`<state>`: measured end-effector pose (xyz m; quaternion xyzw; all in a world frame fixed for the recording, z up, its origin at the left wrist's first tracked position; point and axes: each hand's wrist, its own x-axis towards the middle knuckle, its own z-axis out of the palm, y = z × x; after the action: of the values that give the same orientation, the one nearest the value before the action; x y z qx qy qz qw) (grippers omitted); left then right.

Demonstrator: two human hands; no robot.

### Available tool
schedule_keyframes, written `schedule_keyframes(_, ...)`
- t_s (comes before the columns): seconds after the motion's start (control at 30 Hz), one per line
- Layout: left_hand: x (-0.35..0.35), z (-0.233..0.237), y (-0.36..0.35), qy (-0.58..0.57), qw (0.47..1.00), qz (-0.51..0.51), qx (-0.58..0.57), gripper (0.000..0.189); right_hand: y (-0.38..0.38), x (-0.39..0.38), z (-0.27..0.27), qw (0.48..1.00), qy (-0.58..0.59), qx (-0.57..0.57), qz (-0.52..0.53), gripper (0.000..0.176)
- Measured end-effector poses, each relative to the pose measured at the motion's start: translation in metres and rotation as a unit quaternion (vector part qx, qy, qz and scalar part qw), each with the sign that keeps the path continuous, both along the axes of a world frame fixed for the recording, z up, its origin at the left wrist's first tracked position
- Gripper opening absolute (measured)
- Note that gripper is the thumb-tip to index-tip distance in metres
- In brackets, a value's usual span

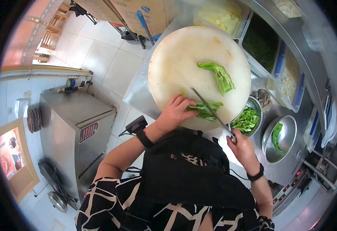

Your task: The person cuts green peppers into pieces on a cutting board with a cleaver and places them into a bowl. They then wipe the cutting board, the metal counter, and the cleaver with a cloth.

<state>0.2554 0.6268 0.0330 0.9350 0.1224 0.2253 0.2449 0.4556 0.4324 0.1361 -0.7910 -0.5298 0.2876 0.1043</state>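
Right hand (243, 148) is closed tight round the handle of a knife (212, 113), low at the near edge of the board (176, 57). The blade runs up and to the left from the fist, slanting across a green pepper (205, 109) that lies on the near part of the board. Whether the edge touches the pepper cannot be told.

Left hand (175, 112) lies flat, fingers (183, 103) bent and pressed on the left end of that pepper, just beside the blade. It clasps nothing and only pins the pepper down. Each wrist wears a dark band.

A second pepper piece (221, 77) lies farther up the board, well apart from both hands and untouched.

Beside the board on the right stands a steel bowl (259, 109) with cut green pepper in it, close to the right hand. Farther right sits a wider steel pan (289, 131) holding one green strip (277, 135).

Beyond the board, tubs stand in a row along the counter: one with pale yellow food (222, 15), one with dark greens (260, 40) and one with pale shreds (289, 79). A steel cabinet (76, 115) stands on the tiled floor to the left.
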Motion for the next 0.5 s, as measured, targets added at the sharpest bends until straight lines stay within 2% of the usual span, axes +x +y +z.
schedule_keyframes(0.03, -0.002, 0.006, -0.002, -0.001, 1.000, 0.002, 0.002, 0.030, 0.003, 0.003, -0.010, 0.999, 0.028, 0.012, -0.022, 0.021)
schedule_keyframes(0.1, -0.007, 0.021, -0.009, 0.074, 0.995, 0.017, 0.060, 0.037, 0.011, 0.005, -0.013, 0.994, 0.069, 0.002, -0.088, 0.022)
schedule_keyframes(0.13, -0.011, 0.017, -0.012, 0.073, 0.995, 0.019, 0.063, 0.037, 0.011, 0.004, -0.013, 0.994, 0.069, 0.004, -0.086, 0.022)
schedule_keyframes(0.2, -0.016, 0.007, -0.015, 0.061, 0.997, 0.035, 0.045, 0.041, 0.005, 0.002, -0.018, 0.974, 0.137, -0.012, -0.181, 0.021)
schedule_keyframes(0.23, -0.016, 0.006, -0.019, 0.062, 0.996, 0.038, 0.044, 0.041, -0.003, 0.002, -0.023, 0.974, 0.147, 0.042, -0.166, 0.018)
schedule_keyframes(0.33, -0.008, 0.004, -0.028, 0.032, 0.998, 0.055, 0.020, 0.039, -0.011, -0.013, 0.003, 0.975, 0.124, 0.039, -0.180, 0.019)
schedule_keyframes(0.43, -0.001, 0.005, -0.036, 0.039, 0.996, 0.078, 0.032, 0.038, -0.005, -0.031, 0.025, 0.988, 0.076, 0.045, -0.126, 0.021)
schedule_keyframes(0.5, 0.004, 0.009, -0.039, 0.064, 0.993, 0.092, 0.024, 0.035, 0.003, -0.037, 0.016, 0.993, 0.053, 0.033, -0.100, 0.021)
